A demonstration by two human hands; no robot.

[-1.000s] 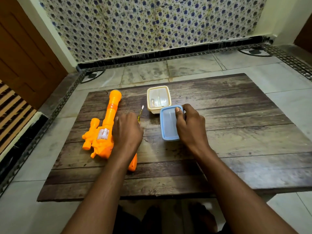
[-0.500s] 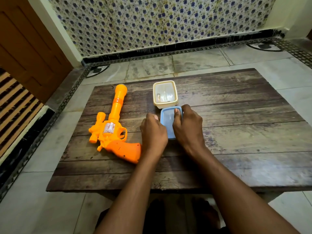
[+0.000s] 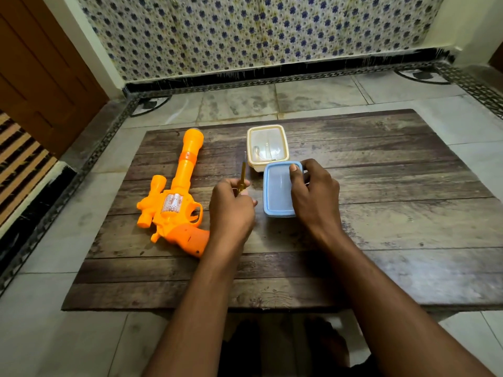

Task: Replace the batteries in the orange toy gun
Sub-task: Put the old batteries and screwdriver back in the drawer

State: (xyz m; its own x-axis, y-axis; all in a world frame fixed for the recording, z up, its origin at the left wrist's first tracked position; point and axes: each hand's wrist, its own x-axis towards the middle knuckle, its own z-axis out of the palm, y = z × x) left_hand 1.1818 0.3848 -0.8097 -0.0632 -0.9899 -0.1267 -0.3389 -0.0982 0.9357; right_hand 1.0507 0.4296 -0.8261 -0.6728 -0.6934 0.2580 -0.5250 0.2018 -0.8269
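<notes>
An orange toy gun (image 3: 174, 202) lies flat on its side on a low wooden table (image 3: 381, 213), toward the left edge, its long barrel pointing at the far edge and its grip angled back toward the near edge. No opened battery cover can be seen, so the task seems to be at its start. Just right of the gun's grip, the person's left hand (image 3: 231, 210) is curled around the handle of a small yellow screwdriver (image 3: 242, 174), shaft pointing away, probably held ready for a cover screw. Right of that, near the table's middle, the right hand (image 3: 313, 197) grips a blue-lidded plastic box (image 3: 277, 191), thumb pressed on the lid's far corner and fingers wrapped over its right side, likely steadying it or starting to open it. Touching the blue box on its far side sits an open cream container (image 3: 268, 146) with a few small items inside, too unclear to name. Grey floor tiles surround the table
</notes>
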